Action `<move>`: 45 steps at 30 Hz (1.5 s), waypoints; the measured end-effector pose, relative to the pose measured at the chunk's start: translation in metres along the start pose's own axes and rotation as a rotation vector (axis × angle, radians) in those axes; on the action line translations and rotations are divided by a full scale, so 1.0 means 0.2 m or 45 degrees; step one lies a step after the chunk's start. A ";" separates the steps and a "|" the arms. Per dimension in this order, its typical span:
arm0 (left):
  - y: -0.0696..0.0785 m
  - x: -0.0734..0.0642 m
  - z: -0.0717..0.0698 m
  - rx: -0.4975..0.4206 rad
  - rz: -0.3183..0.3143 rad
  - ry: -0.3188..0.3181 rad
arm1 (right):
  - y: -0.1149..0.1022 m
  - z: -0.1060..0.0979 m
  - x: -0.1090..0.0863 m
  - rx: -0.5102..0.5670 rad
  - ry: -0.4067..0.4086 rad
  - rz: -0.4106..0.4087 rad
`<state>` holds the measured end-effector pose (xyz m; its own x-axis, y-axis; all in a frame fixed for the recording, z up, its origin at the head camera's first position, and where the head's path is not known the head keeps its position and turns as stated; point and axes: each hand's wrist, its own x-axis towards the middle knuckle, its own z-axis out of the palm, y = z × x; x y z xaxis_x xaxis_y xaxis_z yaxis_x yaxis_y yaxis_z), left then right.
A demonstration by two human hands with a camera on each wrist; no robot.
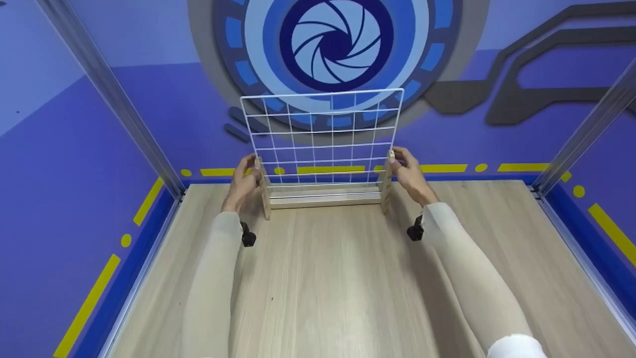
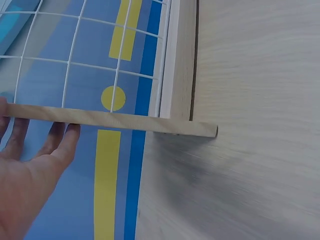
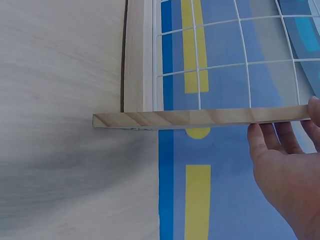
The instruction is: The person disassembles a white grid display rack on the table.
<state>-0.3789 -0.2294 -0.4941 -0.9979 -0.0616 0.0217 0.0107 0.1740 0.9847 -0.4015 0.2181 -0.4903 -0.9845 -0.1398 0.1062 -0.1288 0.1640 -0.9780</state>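
Observation:
A white wire grid panel (image 1: pixel 312 132) stands upright in a wooden stand, whose bottom rail (image 1: pixel 325 201) runs between two side posts. My left hand (image 1: pixel 242 181) grips the upper part of the left post (image 1: pixel 266 199) from its outer side. On the other side, my right hand (image 1: pixel 411 176) holds the top of the right post (image 1: pixel 386 194), thumb near the front edge. Fingers of the left hand (image 2: pixel 30 185) lie against the post's outer face in the left wrist view. The right wrist view shows the right hand (image 3: pixel 285 175) in a similar hold.
The stand rests on a light wood-grain table (image 1: pixel 323 278) near its back edge. A blue and purple printed wall (image 1: pixel 174 114) rises close behind. Metal frame posts (image 1: pixel 114 94) stand at both back corners. Black wrist-mounted cameras (image 1: pixel 248 236) hang inside each forearm.

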 end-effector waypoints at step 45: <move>0.04 -0.01 0.40 -0.057 0.077 -0.075 | 0.11 -0.34 -0.31 -0.056 0.128 0.017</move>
<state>-0.3817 -0.1495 -0.4997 -0.9973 0.0059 0.0728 0.0730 0.1316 0.9886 -0.3514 0.2965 -0.5066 -0.9929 -0.0392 0.1125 -0.1182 0.2085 -0.9708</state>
